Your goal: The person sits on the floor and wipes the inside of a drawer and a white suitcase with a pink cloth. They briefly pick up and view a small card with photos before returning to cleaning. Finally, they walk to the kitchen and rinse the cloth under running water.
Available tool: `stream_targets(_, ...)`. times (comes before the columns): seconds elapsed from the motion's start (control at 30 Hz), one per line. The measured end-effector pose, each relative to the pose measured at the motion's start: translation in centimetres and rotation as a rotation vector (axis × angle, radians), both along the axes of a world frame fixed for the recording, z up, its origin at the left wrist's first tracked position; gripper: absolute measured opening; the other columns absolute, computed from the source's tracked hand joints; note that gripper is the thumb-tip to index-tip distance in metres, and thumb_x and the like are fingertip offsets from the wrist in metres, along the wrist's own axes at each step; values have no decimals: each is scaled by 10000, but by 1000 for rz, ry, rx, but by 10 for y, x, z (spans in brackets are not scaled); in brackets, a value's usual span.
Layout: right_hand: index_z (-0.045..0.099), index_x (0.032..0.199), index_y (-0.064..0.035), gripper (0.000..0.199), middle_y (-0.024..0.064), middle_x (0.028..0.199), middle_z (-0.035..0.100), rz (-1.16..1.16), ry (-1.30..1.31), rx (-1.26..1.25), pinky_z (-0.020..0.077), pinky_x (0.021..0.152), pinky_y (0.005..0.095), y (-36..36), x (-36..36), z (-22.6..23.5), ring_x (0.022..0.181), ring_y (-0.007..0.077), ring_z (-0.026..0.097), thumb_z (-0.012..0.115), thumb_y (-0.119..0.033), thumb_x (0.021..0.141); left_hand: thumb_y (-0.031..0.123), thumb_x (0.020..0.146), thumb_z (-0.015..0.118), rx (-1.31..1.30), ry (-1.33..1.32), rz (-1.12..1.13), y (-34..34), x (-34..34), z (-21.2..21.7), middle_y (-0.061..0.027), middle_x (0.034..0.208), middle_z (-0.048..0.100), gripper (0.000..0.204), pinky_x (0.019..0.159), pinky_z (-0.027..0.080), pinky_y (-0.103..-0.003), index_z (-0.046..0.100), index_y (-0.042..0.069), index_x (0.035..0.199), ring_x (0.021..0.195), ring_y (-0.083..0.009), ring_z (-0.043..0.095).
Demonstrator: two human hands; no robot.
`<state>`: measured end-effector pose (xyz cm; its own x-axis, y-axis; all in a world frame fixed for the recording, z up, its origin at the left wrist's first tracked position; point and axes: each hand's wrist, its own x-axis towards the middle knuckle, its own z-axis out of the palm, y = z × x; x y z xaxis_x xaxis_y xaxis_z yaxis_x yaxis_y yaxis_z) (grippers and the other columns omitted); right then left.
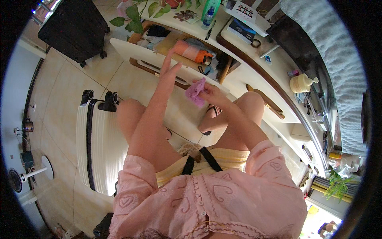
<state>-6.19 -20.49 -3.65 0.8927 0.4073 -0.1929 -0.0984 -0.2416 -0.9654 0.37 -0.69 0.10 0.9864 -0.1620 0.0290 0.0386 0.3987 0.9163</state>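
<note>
My left hand point(170, 68) reaches over the front panel of a pulled-out white drawer point(124, 48), fingers stretched and apart. An orange rolled bundle point(194, 52) with a dark end lies in the drawer close to those fingertips; whether they touch it I cannot tell. In front of the drawer, my right hand point(215, 96) is closed on a crumpled purple cloth point(195, 92). The cloth hangs loosely from the fingers, above the floor and between my knees. Around the orange bundle, the drawer also holds dark and grey soft items and a tan flat piece.
A white ribbed suitcase point(103, 147) stands beside my left leg, and a black suitcase point(73, 30) is at the far left. On the dresser top are a blue bottle point(207, 18), a cream pump bottle point(302, 83) and a leafy plant point(134, 18). A white fan point(47, 168) is at left.
</note>
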Motion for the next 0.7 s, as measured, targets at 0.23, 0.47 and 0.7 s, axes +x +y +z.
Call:
stream_targets(0.23, 487, 1163, -40, 366, 61, 1205, 482, -20, -150, -111, 384, 882, 267, -15, 22, -3, 1031, 133, 484, 540, -116, 809, 97, 800, 525, -2, -42, -84, -17, 19, 0, -49, 1431, 145, 630, 1058, 47, -334, 230, 102, 1357, 1325, -177, 52)
stream_targets(0.47, 559, 1036, -48, 297, 114, 1210, 475, -69, -430, -336, 365, 913, 315, -31, 53, -16, 1103, 227, 465, 559, -125, 750, 107, 807, 514, 90, -93, -161, -26, 56, -9, -51, 1420, 185, 603, 1056, 74, -322, 254, 103, 1350, 1324, -172, 76)
stream_targets(0.7, 571, 1026, -80, 354, 98, 1233, 452, -100, -391, -414, 426, 844, 326, -43, 81, -4, 1030, 246, 514, 593, -251, 716, 147, 828, 509, 49, -8, -159, -42, 81, -1, -63, 1420, 186, 590, 1045, 101, -311, 247, 113, 1355, 1314, -175, 119)
